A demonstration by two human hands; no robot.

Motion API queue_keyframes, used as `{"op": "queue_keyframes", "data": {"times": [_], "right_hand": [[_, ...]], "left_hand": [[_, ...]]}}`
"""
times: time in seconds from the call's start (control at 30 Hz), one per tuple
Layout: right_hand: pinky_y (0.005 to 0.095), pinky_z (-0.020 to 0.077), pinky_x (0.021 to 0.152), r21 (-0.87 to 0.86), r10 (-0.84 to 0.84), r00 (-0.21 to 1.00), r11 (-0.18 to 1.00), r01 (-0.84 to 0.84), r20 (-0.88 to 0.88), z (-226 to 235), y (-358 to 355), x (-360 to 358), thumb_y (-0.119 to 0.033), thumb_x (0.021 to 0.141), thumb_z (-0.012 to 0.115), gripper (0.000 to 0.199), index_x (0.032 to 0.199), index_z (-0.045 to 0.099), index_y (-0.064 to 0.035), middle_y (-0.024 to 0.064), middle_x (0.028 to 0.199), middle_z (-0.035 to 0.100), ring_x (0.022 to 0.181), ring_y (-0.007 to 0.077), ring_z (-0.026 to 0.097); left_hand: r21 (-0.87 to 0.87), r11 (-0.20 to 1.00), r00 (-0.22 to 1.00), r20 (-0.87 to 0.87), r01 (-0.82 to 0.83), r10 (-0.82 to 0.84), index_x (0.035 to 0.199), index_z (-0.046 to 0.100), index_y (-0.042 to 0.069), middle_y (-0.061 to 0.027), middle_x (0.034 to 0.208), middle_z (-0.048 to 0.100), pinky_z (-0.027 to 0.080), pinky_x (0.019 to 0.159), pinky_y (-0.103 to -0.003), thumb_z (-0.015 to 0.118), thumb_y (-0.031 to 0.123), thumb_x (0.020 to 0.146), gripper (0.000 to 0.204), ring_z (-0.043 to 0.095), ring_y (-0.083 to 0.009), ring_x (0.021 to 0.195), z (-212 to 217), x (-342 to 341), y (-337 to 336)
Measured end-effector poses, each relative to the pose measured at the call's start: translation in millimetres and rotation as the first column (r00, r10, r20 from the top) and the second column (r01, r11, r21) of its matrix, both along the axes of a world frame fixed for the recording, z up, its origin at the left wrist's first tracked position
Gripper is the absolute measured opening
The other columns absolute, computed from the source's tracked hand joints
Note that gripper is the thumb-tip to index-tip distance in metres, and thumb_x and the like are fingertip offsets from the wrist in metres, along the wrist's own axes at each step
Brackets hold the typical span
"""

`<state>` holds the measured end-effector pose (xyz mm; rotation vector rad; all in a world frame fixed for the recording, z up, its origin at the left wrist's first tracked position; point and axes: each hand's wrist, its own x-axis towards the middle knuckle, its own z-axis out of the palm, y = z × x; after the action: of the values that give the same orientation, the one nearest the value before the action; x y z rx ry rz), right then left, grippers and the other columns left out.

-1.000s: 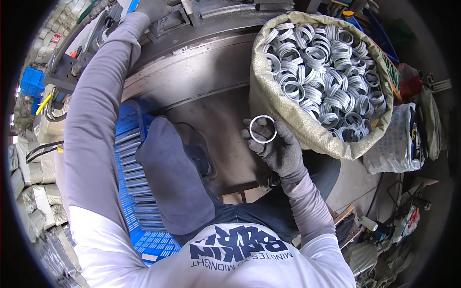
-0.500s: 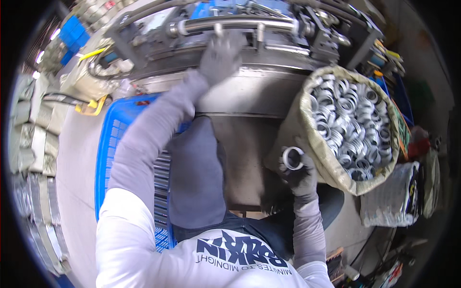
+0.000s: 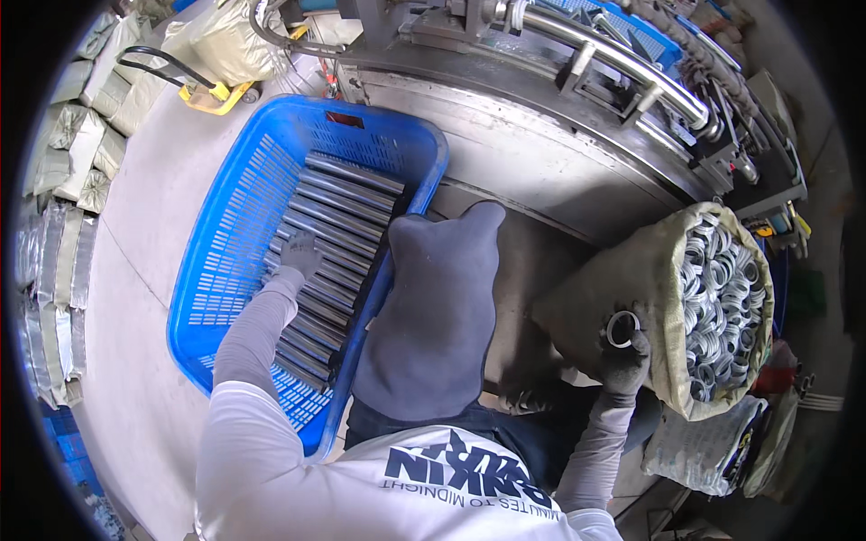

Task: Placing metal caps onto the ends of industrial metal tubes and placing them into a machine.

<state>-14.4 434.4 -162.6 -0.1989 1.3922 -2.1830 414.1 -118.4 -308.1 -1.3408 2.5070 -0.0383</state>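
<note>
My left hand (image 3: pixel 300 254), in a grey glove, reaches down into a blue plastic basket (image 3: pixel 200 311). Its fingers curl over one of the shiny metal tubes (image 3: pixel 347 200) lying there in a row; the fingertips are partly hidden. A silvery metal ring (image 3: pixel 612 330) is pinched in my right hand (image 3: pixel 624 368), also gloved, with the ring's opening facing up. That hand is just left of a tall beige sack (image 3: pixel 595 270), whose wide mouth shows many similar metal rings (image 3: pixel 717 298).
A metal machine (image 3: pixel 505 90) with a long shiny bar (image 3: pixel 622 68) runs along the far side. A grey pad (image 3: pixel 433 307) covers my leg beside the basket. A yellow-and-black hand truck (image 3: pixel 212 95) and wrapped bundles (image 3: pixel 59 270) line the left. A silvery bag (image 3: pixel 699 446) lies near the sack.
My left hand has left the machine's bar and come down into the basket. My right hand still holds the ring. The view has turned left, showing more of the basket.
</note>
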Motion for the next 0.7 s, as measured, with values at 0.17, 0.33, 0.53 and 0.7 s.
{"op": "queue_keyframes", "data": {"times": [0.17, 0.33, 0.53, 0.7], "right_hand": [[0.0361, 0.0605, 0.098, 0.611, 0.332, 0.676, 0.760, 0.221, -0.658, -5, -15, 4, 0.017, 0.079, 0.075, 0.068, 0.142, 0.055, 0.0034, 0.0179, 0.132, 0.068, 0.121, 0.0249, 0.069], [0.0350, 0.0604, 0.098, 0.500, 0.107, 0.919, 0.859, 0.106, -0.378, -5, -34, 17, 0.013, 0.080, 0.076, 0.064, 0.141, 0.057, 0.0032, 0.0168, 0.130, 0.070, 0.116, 0.0235, 0.071], [0.0360, 0.0617, 0.093, 0.459, 0.105, 0.975, 0.888, -0.003, -0.198, -6, -46, 12, 0.001, 0.094, 0.071, 0.052, 0.143, 0.055, 0.0027, 0.0145, 0.125, 0.069, 0.112, 0.0227, 0.070], [0.0362, 0.0619, 0.086, 0.302, 0.017, 1.000, 0.953, -0.016, -0.002, 11, -54, 21, -0.006, 0.103, 0.064, 0.042, 0.143, 0.057, 0.0019, 0.0136, 0.122, 0.070, 0.106, 0.0232, 0.070]], "left_hand": [[0.029, 0.977, 0.977, 0.021, 0.212, -0.213, 0.140, 0.056, 0.008, -0.0140, 0.136, 0.061, 0.048, 0.105, -0.047, 0.068, 0.017, 0.087, 0.055, 0.059, -0.0320, 0.129, -61, -2, 1], [-0.024, 0.888, 0.885, 0.093, 0.460, -0.456, 0.141, 0.057, 0.005, -0.0180, 0.138, 0.058, 0.045, 0.107, -0.049, 0.067, 0.017, 0.089, 0.054, 0.059, -0.0333, 0.126, -129, -16, 16], [0.125, 0.925, 0.903, 0.206, 0.359, -0.378, 0.138, 0.063, 0.011, -0.0153, 0.135, 0.062, 0.045, 0.104, -0.050, 0.060, 0.022, 0.098, 0.041, 0.061, -0.0305, 0.125, -141, -10, 14], [0.281, 0.845, 0.735, 0.417, 0.455, -0.534, 0.138, 0.067, 0.017, -0.0111, 0.141, 0.064, 0.046, 0.102, -0.053, 0.055, 0.027, 0.104, 0.038, 0.060, -0.0319, 0.132, -130, -31, 13]]}}
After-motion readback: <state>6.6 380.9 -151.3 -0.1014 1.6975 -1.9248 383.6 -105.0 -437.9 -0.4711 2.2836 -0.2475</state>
